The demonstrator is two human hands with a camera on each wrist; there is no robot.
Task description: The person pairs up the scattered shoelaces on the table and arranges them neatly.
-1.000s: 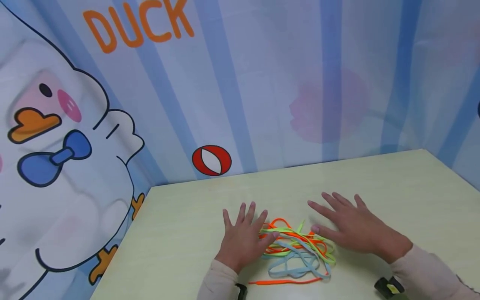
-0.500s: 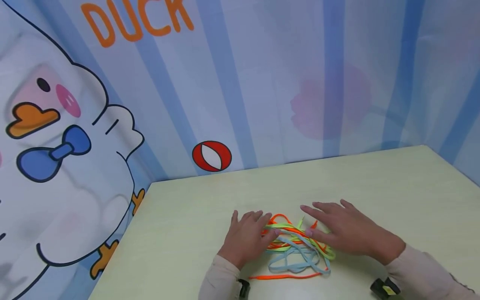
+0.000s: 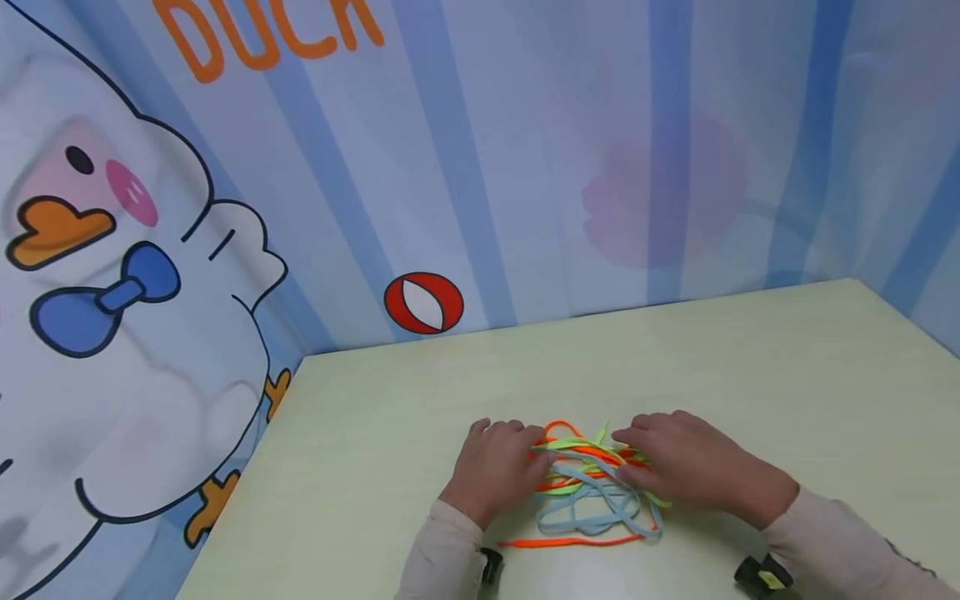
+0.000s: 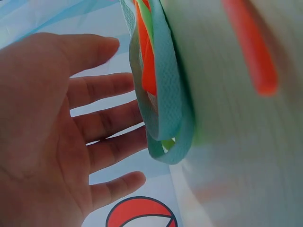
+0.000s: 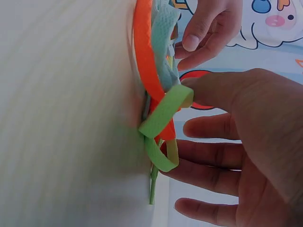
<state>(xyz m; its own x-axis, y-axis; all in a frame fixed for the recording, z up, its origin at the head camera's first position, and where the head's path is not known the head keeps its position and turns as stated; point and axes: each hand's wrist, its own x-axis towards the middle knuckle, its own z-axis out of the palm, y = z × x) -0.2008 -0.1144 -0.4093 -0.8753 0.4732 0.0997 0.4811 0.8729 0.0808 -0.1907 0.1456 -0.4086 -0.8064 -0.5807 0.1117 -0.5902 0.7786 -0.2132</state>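
A tangled pile of shoelaces (image 3: 592,467), orange, yellow-green and light blue, lies on the table. At its left side is my left hand (image 3: 495,467); in the left wrist view its fingers (image 4: 111,120) are extended and their tips pass behind a light blue loop (image 4: 168,85). My right hand (image 3: 693,462) is at the pile's right side. In the right wrist view its fingers (image 5: 208,156) are loosely bent, tips at a green loop (image 5: 163,113), with the thumb beside that loop. Neither hand is closed around the laces. One orange lace end (image 3: 570,542) lies apart, on the near side.
The pale wooden table (image 3: 360,467) meets a printed backdrop (image 3: 525,167) with a duck and a red ball at its far and left edges. Black wrist cameras (image 3: 761,575) sit below both wrists, close over the table.
Both hands have come down and inward to the pile's sides, and their spread fingers have bent somewhat. The head view has tilted slightly down. The laces lie much as before.
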